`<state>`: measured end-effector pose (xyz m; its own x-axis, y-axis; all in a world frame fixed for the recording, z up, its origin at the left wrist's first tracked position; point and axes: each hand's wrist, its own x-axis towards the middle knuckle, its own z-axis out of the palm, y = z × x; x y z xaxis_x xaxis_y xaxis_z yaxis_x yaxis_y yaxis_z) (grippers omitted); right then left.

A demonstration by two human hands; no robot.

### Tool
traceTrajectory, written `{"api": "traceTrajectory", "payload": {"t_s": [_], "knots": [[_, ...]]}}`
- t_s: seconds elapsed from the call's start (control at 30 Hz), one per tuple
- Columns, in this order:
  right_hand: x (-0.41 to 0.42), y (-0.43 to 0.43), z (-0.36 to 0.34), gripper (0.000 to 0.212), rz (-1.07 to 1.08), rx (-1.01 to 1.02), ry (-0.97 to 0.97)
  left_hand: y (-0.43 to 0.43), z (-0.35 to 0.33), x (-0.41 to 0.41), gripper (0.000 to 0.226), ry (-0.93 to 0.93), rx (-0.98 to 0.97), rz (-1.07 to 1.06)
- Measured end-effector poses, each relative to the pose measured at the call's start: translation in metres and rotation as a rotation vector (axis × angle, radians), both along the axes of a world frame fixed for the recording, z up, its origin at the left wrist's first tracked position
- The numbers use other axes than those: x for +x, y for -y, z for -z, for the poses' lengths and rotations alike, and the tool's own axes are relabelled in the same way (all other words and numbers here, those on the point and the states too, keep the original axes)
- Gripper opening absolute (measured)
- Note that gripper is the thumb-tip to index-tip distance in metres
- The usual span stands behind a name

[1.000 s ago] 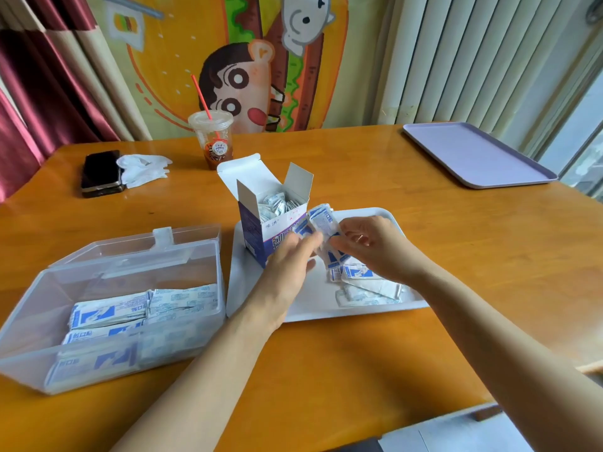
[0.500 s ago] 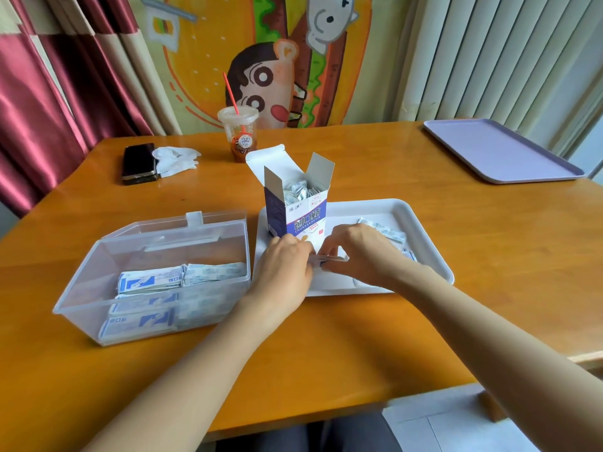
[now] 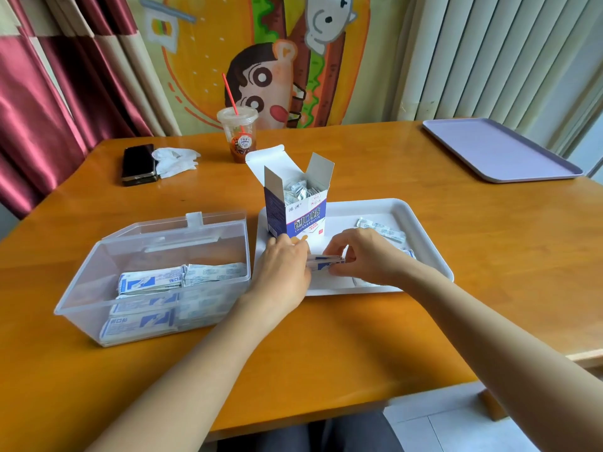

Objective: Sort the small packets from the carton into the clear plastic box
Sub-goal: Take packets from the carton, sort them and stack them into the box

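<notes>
Packets (image 3: 324, 261) in a small stack are pinched by both your grips, left hand (image 3: 284, 272) and right hand (image 3: 362, 259), over the tray (image 3: 434, 256), just in front of the carton (image 3: 293, 220), near the middle of the bench (image 3: 359, 337).

One wide-angle head cam, looking fwd & down, close over table (image 3: 359, 337).

Left hand (image 3: 283, 272) and right hand (image 3: 367, 256) pinch stacked packets (image 3: 323, 261) over the white tray (image 3: 346, 213).
</notes>
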<state>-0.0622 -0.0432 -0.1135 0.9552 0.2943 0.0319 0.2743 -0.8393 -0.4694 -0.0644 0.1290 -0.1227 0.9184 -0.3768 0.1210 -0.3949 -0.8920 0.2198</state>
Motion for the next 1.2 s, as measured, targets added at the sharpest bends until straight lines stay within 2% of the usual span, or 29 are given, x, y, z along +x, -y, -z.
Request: {"api": "traceTrajectory", "payload": {"t_s": [0.23,0.37,0.5,0.6,0.7,0.83,0.93,1.0,1.1,1.2], "knots": [[-0.001,-0.003,0.001,0.012,0.016,0.023,0.066,0.007,-0.003,-0.003,0.024,-0.048,0.066,0.065],[-0.006,-0.001,-0.019,0.007,0.005,0.063,0.158,0.005,-0.031,-0.008,0.004,-0.032,0.102,0.073],[-0.012,-0.01,-0.042,0.008,-0.082,0.108,0.215,-0.009,-0.071,-0.013,0.005,-0.115,0.112,0.083],[-0.016,-0.028,-0.051,0.012,-0.128,0.118,0.166,-0.028,-0.092,-0.013,0.015,-0.181,0.146,0.098],[-0.018,-0.049,-0.057,0.015,-0.153,0.103,0.157,-0.049,-0.105,-0.015,0.014,-0.264,0.083,0.094],[-0.017,-0.079,-0.076,0.012,-0.134,0.201,0.179,-0.074,-0.13,-0.018,0.016,-0.138,0.018,0.04],[-0.012,-0.098,-0.085,0.016,-0.143,0.222,0.185,-0.11,-0.138,-0.012,0.01,-0.307,-0.196,0.027],[-0.009,-0.108,-0.083,0.018,-0.117,0.268,0.178,-0.144,-0.137,-0.006,0.018,-0.336,-0.269,-0.018],[-0.015,-0.128,-0.07,0.015,-0.104,0.412,0.142,-0.186,-0.123,0.002,0.021,-0.196,-0.139,-0.101],[-0.029,-0.153,-0.054,0.015,-0.231,0.436,0.144,-0.202,-0.095,0.008,0.02,-0.169,0.045,-0.134]]}}
